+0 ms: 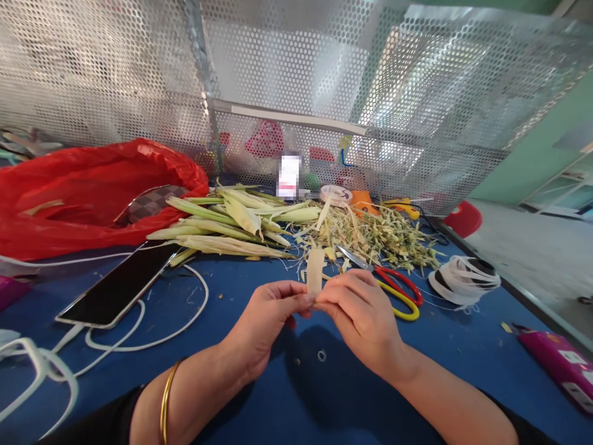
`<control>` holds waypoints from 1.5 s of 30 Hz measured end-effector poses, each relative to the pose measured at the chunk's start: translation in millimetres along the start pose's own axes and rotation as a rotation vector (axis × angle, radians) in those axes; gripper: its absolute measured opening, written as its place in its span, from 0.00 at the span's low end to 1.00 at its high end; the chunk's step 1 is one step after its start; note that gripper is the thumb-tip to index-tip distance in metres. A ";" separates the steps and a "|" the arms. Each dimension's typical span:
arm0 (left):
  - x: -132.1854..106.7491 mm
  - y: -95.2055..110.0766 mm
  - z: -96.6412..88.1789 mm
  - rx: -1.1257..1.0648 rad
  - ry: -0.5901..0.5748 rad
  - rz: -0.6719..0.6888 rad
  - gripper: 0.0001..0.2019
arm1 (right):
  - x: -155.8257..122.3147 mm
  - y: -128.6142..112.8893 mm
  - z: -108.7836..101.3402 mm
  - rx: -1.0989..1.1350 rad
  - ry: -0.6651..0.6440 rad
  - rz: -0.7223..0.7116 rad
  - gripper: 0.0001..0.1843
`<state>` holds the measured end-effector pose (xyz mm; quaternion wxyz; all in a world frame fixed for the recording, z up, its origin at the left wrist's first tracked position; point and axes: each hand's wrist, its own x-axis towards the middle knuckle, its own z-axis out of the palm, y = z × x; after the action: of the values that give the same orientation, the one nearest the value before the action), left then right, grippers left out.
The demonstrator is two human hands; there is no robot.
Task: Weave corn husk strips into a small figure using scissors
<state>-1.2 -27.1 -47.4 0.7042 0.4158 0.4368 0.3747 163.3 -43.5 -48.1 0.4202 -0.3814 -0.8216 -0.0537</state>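
Between my two hands, above the blue table, stands a pale, flat strip of corn husk. My left hand pinches its lower end between thumb and fingers. My right hand is closed at the same lower end, fingertips almost touching the left ones; the exact grip is partly hidden by the fingers. Just behind lie scissors with one red and one yellow handle. A pile of green and yellowish corn husks spreads out beyond my left hand.
A heap of dried plant scraps lies at the back right. On the left are a red plastic bag, a phone and its white cable. To the right sit a spool of white cord and a purple packet.
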 end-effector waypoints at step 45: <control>-2.0 3.5 6.6 0.107 0.083 0.079 0.10 | -2.1 -4.1 6.4 0.489 -0.043 0.733 0.04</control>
<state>3.7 -29.3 -41.8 0.6471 0.4538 0.4681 0.3952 157.2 -44.9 -52.8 0.4723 -0.5378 -0.6292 0.3029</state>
